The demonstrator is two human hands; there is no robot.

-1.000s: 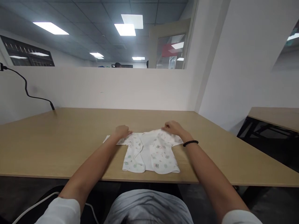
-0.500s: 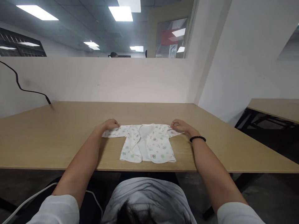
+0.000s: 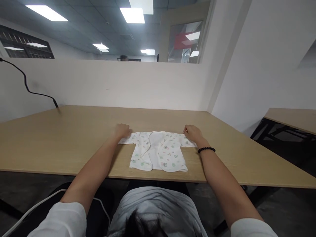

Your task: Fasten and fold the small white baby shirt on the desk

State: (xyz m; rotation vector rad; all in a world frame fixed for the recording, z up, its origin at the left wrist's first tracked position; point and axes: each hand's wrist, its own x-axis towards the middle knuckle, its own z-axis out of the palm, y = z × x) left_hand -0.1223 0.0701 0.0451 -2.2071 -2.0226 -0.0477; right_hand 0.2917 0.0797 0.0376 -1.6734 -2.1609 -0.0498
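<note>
A small white baby shirt [image 3: 171, 153] with a green and pink animal print lies spread on the table, its front opening facing up and its sleeves stretched out to both sides. At the upper edge of the left sleeve is my left hand [image 3: 123, 130], slightly blurred, its fingers bent together on the cloth. My right hand [image 3: 193, 133] is closed at the top of the right sleeve, thumb and fingers curled in; the exact pinch is partly hidden. The cuff of the right sleeve shows beneath my right wrist, which wears a black beaded bracelet [image 3: 206, 149].
The wooden table [image 3: 81, 131] runs back to a low white wall [image 3: 138, 85]. A black cable [image 3: 40, 94] reaches the table's far left corner. Another table [image 3: 293, 119] stands to the right. A white cord [image 3: 37, 205] hangs beside my lap.
My left hand has slid right along the sleeve, closer to the shirt's body. The right sleeve now lies straighter and reaches a little farther out. The view has shifted slightly.
</note>
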